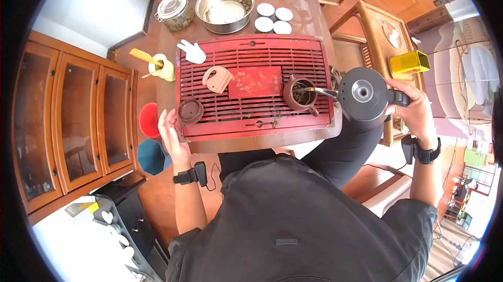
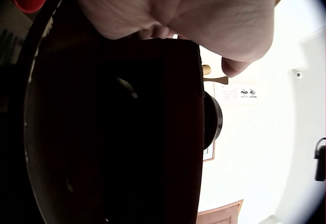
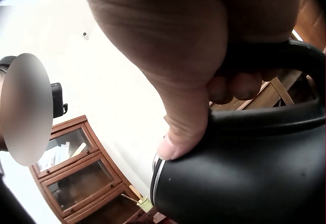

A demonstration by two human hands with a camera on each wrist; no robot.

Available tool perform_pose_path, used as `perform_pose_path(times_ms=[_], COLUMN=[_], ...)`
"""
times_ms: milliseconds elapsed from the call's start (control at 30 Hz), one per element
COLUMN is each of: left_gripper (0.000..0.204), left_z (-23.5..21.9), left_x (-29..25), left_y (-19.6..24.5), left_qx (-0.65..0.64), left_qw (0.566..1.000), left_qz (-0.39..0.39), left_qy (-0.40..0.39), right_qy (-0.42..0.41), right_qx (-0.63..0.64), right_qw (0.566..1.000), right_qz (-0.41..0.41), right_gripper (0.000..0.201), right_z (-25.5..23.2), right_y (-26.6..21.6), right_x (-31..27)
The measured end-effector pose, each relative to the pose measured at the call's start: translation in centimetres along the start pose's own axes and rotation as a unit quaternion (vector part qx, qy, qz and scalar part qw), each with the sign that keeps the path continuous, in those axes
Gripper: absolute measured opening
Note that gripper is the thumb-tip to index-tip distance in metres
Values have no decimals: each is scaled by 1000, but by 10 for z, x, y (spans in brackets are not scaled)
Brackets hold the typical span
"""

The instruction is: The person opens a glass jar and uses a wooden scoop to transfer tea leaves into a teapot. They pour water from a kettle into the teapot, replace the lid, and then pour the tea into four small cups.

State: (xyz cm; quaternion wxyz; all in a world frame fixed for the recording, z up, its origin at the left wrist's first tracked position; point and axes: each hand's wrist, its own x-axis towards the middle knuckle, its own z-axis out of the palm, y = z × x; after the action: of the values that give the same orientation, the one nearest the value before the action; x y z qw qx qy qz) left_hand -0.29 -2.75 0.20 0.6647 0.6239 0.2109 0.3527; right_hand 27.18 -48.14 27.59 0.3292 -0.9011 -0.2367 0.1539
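The step in hand looks like pouring: the kettle (image 1: pixel 355 108), just left of the right fingers, reaches its spout (image 1: pixel 325 92) over the uncovered brown teapot (image 1: pixel 298 106), which sits farther left of those fingers on the red tea tray (image 1: pixel 225 131) with dark leaves (image 1: pixel 300 94) inside. Whether water is running cannot be told. The next move seems to call for a steady tilt that keeps the spout's tip within the teapot's mouth. The right hand (image 1: pixel 415 105) grips the kettle: its fingers (image 3: pixel 244 87) are clamped round the black handle (image 1: pixel 399 97), bunched close together under it, while the thumb (image 3: pixel 184 132) lies forward against the top, near the rim. The left hand (image 1: pixel 175 139) holds nothing, its fingers loosely bent and slightly apart beside the tray's near left corner; contact there cannot be told. A round brown piece (image 1: pixel 190 111) lies just right of those fingers.
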Motion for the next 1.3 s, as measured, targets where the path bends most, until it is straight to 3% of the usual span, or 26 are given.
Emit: perform_pose_path(times_ms=[1300], left_gripper=[49], left_z=[-4], left_x=[0], left_y=[-4], left_qx=[31], left_qw=[999], left_qz=[3], left_qy=[-13], right_qy=[-7], right_qx=[-22], right_qw=[1000], right_qz=[-4], right_gripper=[71], right_z=[-2], right_y=[0], right_x=[5])
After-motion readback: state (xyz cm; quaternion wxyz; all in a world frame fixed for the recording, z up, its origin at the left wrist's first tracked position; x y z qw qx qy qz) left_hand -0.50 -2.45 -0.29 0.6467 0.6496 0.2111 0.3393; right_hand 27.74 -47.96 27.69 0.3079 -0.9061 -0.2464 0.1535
